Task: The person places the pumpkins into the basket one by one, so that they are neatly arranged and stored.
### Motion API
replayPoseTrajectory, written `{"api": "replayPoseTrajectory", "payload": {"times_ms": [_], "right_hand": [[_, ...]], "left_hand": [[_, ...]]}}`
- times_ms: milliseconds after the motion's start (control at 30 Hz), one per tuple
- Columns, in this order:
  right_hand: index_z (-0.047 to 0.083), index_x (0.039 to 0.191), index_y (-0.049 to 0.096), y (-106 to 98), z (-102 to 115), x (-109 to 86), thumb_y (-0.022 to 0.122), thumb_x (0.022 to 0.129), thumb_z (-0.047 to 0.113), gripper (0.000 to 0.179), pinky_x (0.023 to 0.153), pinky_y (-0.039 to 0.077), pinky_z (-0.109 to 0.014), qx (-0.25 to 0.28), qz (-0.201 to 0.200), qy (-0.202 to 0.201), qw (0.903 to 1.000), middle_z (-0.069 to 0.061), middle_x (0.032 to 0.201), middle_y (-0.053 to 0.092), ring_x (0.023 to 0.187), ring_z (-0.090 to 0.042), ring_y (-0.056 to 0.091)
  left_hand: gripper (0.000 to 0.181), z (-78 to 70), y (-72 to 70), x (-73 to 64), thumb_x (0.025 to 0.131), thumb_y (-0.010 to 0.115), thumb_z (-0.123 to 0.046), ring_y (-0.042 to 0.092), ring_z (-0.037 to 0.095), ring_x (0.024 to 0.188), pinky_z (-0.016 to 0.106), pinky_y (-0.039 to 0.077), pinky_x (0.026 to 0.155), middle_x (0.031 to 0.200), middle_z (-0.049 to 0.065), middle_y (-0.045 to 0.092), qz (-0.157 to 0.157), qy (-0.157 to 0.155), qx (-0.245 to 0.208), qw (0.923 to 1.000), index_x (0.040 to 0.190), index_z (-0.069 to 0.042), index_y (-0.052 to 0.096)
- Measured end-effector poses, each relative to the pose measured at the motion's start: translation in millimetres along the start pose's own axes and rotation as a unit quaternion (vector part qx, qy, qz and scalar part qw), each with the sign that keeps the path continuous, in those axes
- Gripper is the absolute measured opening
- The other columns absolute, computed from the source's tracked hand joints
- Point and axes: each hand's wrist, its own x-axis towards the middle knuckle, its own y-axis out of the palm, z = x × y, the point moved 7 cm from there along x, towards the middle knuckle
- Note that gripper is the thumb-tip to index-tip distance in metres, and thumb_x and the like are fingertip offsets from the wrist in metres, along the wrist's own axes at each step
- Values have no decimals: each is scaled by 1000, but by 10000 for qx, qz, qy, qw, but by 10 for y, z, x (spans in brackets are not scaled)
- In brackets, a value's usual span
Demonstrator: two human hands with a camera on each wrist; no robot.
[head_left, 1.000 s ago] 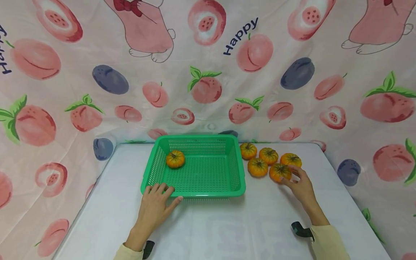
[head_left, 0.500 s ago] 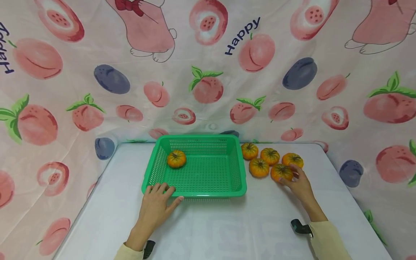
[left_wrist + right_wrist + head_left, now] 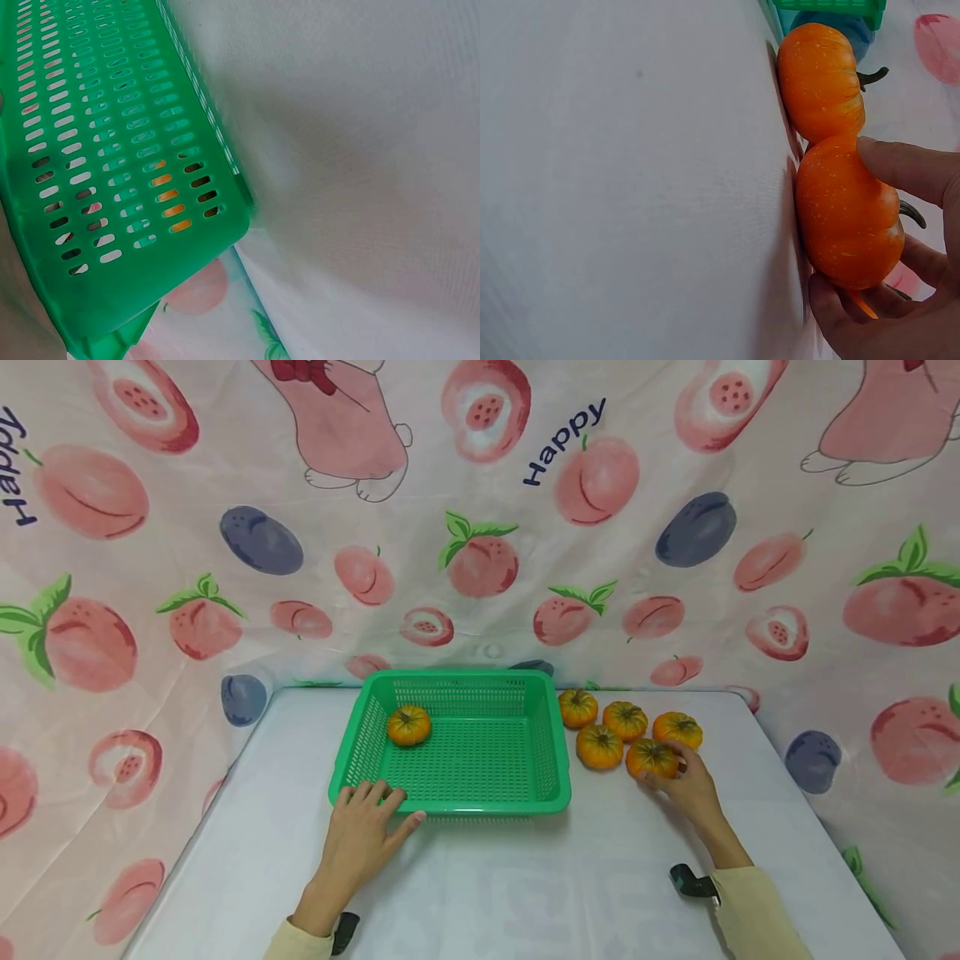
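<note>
A green perforated plastic basket [image 3: 450, 806] stands on the white table, with one small orange pumpkin [image 3: 408, 726] at its left inside. The left hand [image 3: 358, 835] rests at the basket's near-left rim, fingers laid over the edge and thumb stretched out along the front. To the right of the basket, the right hand [image 3: 690, 781] grips another small pumpkin [image 3: 649, 759] between thumb and fingers. That pumpkin [image 3: 847, 217] shows close up in the right wrist view, standing low at the table surface, thumb on one side and fingertips on the other.
Several more pumpkins cluster around the held one: one to its left [image 3: 599, 747], one behind [image 3: 625, 721], one behind right [image 3: 678, 729] and one by the basket's right wall [image 3: 577, 708]. A fruit-printed cloth [image 3: 487, 568] hangs behind the white table [image 3: 510, 893].
The head view has shifted slightly. The right hand has closed in a little on the pumpkin; the left hand has stayed at the basket rim.
</note>
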Motion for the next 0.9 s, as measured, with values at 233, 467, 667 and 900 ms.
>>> {"api": "replayPoseTrajectory", "payload": {"times_ms": [233, 467, 667, 900], "right_hand": [[2, 153, 24, -24, 44, -53, 73, 88, 25, 85, 109, 35, -62, -47, -88, -3, 9999, -30, 153, 28, 137, -52, 33], [3, 153, 24, -68, 170, -138, 74, 88, 24, 85, 109, 34, -62, -135, -118, 27, 9998, -29, 156, 24, 139, -52, 31], [2, 152, 27, -112, 327, -192, 73, 88, 17, 80, 109, 34, -62, -249, -254, -240, 9991, -30, 155, 26, 138, -51, 32], [6, 152, 30, -119, 478, -272, 74, 88, 20, 79, 110, 35, -60, -115, -272, -440, 9986, -28, 154, 30, 137, -48, 35]], "left_hand": [[42, 5, 6, -4, 90, 59, -58, 56, 25, 87, 41, 39, 79, 94, 1, 62, -57, 20, -69, 10000, 101, -19, 68], [42, 11, 12, -6, 90, 58, -59, 56, 25, 86, 41, 38, 79, 93, 1, 62, -92, 30, -106, 9999, 100, -19, 68], [42, 11, 16, -6, 90, 59, -59, 55, 25, 86, 41, 37, 78, 93, 1, 61, -83, 38, -106, 9999, 101, -19, 67], [41, 6, 8, -11, 90, 60, -58, 55, 24, 86, 41, 37, 78, 94, 1, 61, -37, -3, -51, 10000, 102, -20, 67]]}}
